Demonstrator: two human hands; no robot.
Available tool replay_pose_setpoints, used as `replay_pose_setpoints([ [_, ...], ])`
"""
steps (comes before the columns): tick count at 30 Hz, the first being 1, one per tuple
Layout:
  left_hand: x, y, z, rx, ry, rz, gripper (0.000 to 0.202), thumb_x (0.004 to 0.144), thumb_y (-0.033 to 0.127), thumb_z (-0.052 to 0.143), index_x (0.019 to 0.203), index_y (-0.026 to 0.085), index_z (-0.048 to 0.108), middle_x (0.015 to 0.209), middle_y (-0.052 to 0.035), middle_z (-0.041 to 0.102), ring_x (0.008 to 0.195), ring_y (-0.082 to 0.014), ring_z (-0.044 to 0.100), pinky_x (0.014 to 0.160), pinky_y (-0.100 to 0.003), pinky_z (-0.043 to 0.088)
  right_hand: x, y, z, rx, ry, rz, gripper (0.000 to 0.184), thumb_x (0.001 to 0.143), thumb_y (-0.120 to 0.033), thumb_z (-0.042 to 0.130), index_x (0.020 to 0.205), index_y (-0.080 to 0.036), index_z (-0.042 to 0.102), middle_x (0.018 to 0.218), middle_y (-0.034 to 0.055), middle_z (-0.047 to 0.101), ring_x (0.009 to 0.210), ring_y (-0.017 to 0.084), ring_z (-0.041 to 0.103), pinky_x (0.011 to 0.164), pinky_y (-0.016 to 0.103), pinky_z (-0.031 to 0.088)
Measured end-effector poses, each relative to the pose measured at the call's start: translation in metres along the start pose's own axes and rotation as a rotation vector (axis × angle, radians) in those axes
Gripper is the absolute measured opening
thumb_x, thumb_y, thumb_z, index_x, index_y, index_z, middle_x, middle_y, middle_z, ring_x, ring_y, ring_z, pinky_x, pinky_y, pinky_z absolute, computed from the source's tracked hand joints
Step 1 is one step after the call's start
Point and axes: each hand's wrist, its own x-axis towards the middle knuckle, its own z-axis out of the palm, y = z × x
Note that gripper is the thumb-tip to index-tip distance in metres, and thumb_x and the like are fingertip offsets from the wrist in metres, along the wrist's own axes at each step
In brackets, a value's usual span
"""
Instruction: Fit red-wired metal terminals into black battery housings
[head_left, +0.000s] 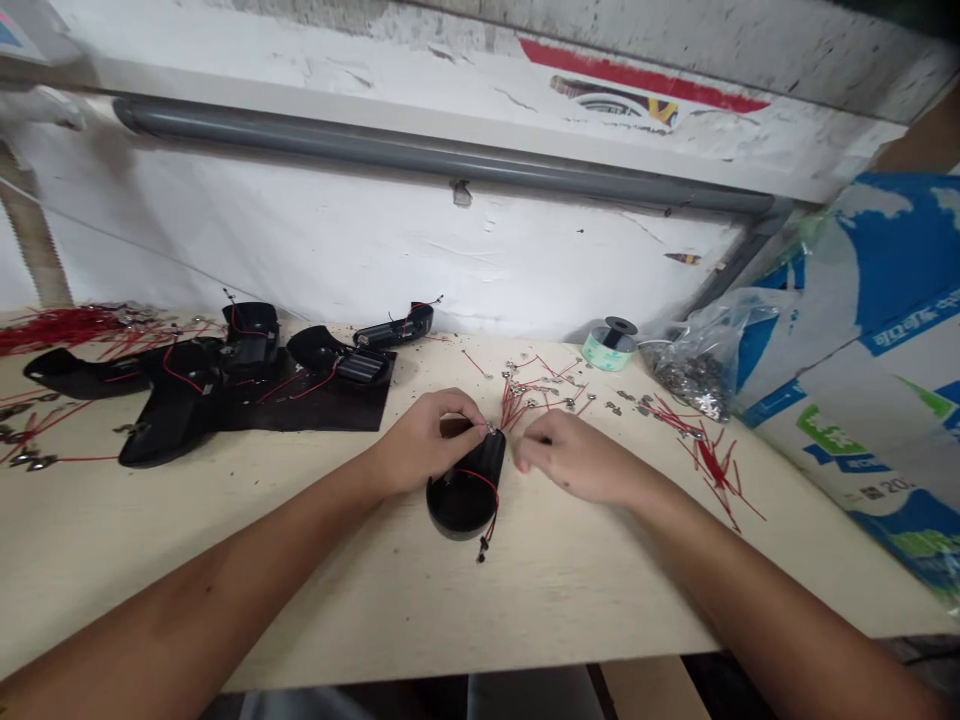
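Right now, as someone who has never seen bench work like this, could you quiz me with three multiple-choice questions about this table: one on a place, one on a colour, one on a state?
1. Where is the clear plastic bag of small metal parts?
A) Under the black mat
B) At the back right of the table, beside a spool of tape
C) At the far left edge

2. What colour is the wire on the black plastic holder?
A) Blue
B) Yellow
C) Red

3. What is the left hand doing?
A) Holding the upper end of the holder
B) Lying flat and empty
C) Lifting the spool

Answers:
1. B, since the bag sits just right of the spool.
2. C, since a red line curves along the holder.
3. A, since the fingertips close on its upper end.
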Motion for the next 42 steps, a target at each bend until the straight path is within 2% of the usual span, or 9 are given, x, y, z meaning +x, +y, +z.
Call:
replay_pose_setpoints([
  [2,-0.001,-0.002,0.003,0.016,0.01,0.048,0.01,0.083,0.024,0.064,0.08,0.014,0.064,0.092,-0.0055,0.061,0.086,-0.0159,0.063,0.084,-0.033,0.055,-0.003,-0.007,0.004,-0.001,-0.078,0.038,0.036,0.089,-0.039,0.053,0.061,-0.017,0.06,0.044,-0.0036,0.045,0.041,0.011,0.041,0.041,0.026,0.027],
  [9,-0.002,-0.003,0.004,0.208,0.153,0.234,0.008,0.089,0.022,0.059,0.087,0.017,0.065,0.094,-0.0064,0.06,0.091,-0.0175,0.059,0.09,-0.039,0.052,0.002,-0.012,0.019,0.365,-0.05,0.239,0.019,0.084,-0.037,0.058,0.076,-0.019,0.056,0.043,-0.007,0.043,0.031,0.013,0.045,0.03,0.023,0.036],
  [12,-0.003,-0.001,0.004,0.198,0.182,0.264,0.009,0.091,0.022,0.058,0.09,0.017,0.065,0.095,-0.0062,0.058,0.092,-0.0172,0.059,0.09,-0.039,0.052,0.006,-0.01,0.026,0.617,0.047,0.215,0.019,0.08,-0.033,0.06,0.07,-0.02,0.049,0.049,-0.0075,0.041,0.035,0.01,0.043,0.033,0.023,0.044],
  [16,-0.004,0.001,0.006,0.228,0.182,0.278,0.009,0.092,0.022,0.057,0.092,0.018,0.065,0.095,-0.0061,0.059,0.093,-0.0176,0.059,0.089,-0.039,0.052,0.009,-0.008,0.033,0.765,0.145,0.1,0.027,0.081,-0.034,0.059,0.065,-0.019,0.044,0.053,-0.0068,0.037,0.041,0.008,0.039,0.031,0.017,0.033],
  [22,-0.004,0.001,0.002,0.241,0.165,0.348,0.028,0.094,0.016,0.051,0.121,0.02,0.057,0.113,-0.0089,0.063,0.107,-0.0185,0.061,0.098,-0.04,0.051,0.012,-0.006,0.031,0.667,0.263,0.013,0.027,0.083,-0.029,0.055,0.061,-0.019,0.042,0.056,-0.0055,0.036,0.048,0.009,0.041,0.039,0.019,0.034],
  [25,-0.004,0.003,-0.007,0.492,0.064,0.502,0.045,0.093,0.005,0.042,0.131,0.024,0.054,0.122,-0.0091,0.061,0.113,-0.0186,0.059,0.099,-0.04,0.051,0.012,-0.007,0.026,0.527,0.326,-0.05,0.029,0.082,-0.025,0.051,0.058,-0.019,0.037,0.055,-0.005,0.035,0.05,0.009,0.04,0.043,0.02,0.034],
  [29,-0.003,0.006,-0.015,0.814,0.025,0.701,0.051,0.089,-0.004,0.038,0.126,0.023,0.06,0.132,-0.0106,0.057,0.122,-0.0222,0.054,0.094,-0.039,0.053,0.011,-0.006,0.024,0.474,0.279,-0.091,0.025,0.083,-0.024,0.049,0.059,-0.019,0.041,0.055,-0.0042,0.04,0.053,0.011,0.042,0.047,0.022,0.032],
  [33,0.0,0.008,-0.018,0.981,0.075,0.818,0.034,0.091,0.003,0.048,0.115,0.017,0.066,0.114,-0.0093,0.067,0.11,-0.0217,0.06,0.101,-0.044,0.048,0.012,-0.003,0.023,0.433,0.294,-0.109,0.028,0.082,-0.024,0.05,0.056,-0.02,0.039,0.054,-0.0043,0.038,0.053,0.011,0.039,0.049,0.024,0.029],
  [42,-0.003,0.016,-0.021,1.205,0.096,0.749,0.028,0.089,0.007,0.05,0.104,0.019,0.071,0.093,-0.0055,0.072,0.093,-0.0208,0.063,0.105,-0.049,0.042,0.014,0.004,0.021,0.337,0.42,-0.126,0.027,0.085,-0.026,0.049,0.06,-0.019,0.043,0.061,-0.0032,0.039,0.061,0.013,0.038,0.057,0.027,0.031],
])
